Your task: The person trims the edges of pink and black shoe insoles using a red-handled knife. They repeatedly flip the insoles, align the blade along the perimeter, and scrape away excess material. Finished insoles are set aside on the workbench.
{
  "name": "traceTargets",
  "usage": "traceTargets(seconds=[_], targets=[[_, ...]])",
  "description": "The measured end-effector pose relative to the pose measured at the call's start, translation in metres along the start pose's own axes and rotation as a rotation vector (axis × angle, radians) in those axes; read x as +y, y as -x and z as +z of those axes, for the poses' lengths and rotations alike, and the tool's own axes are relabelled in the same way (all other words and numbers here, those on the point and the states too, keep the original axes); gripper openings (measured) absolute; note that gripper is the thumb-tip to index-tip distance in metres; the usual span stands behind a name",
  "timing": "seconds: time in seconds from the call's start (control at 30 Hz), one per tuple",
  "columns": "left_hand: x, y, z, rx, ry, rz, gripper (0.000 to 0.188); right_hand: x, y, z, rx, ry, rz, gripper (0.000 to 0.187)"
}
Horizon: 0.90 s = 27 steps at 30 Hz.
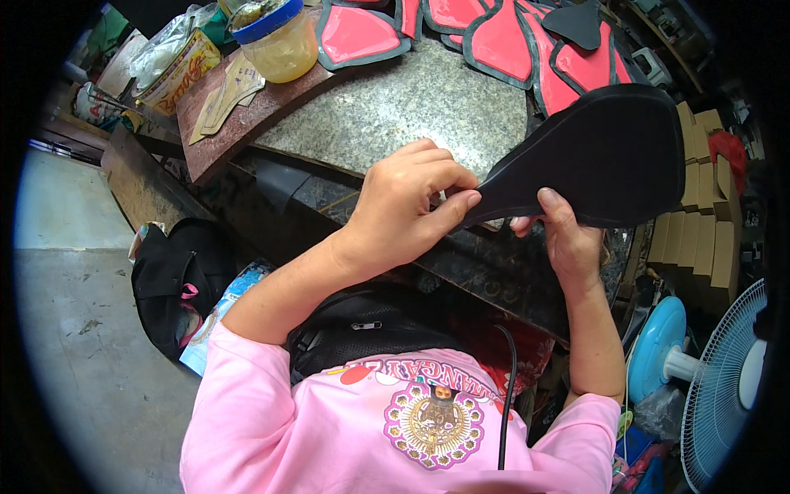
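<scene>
Both hands hold one black, paddle-shaped leather piece above the near edge of the granite-topped desk. The left hand is closed around the piece's narrow end, thumb pressed along its lower edge and fingers curled over the top. The right hand grips the lower edge just beside it, thumb up against the near face, the other fingers hidden behind the piece. The wide rounded end of the piece points up and to the right, clear of the desk. At the far side of the desk lie pink cut pieces with dark borders; at least five show, overlapping, and their exact number cannot be told. One small black cut piece rests on top of them. To the left stands one plastic jar with a blue lid, holding a yellowish substance, on a brown board with tan paper patterns. One blue fan stands at the lower right, and stacked cardboard boxes line the right side.
</scene>
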<state>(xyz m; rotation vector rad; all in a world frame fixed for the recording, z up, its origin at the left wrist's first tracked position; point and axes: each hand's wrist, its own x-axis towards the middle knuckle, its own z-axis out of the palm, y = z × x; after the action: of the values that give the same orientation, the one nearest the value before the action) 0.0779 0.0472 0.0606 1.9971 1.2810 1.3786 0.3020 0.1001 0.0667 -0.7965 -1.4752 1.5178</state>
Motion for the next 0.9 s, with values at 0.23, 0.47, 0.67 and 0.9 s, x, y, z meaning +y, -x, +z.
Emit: traceTargets(seconds=[0.23,0.47,0.67,0.9], targets=[[-0.002,0.001,-0.008,0.012,0.184,-0.081,0.007,-0.006,-0.007,-0.018,-0.125,-0.418,0.048,0.067],[-0.003,0.004,-0.010,0.040,0.051,-0.145,0.010,-0.020,-0.014,-0.022,0.140,-0.134,-0.006,0.029],[-0.002,0.002,-0.009,0.095,-0.131,-0.037,0.016,-0.011,-0.013,-0.020,0.115,-0.143,-0.010,0.025],[0.000,-0.006,-0.020,0.022,-0.127,0.092,0.010,-0.022,-0.012,-0.039,0.211,-0.480,0.069,0.048]])
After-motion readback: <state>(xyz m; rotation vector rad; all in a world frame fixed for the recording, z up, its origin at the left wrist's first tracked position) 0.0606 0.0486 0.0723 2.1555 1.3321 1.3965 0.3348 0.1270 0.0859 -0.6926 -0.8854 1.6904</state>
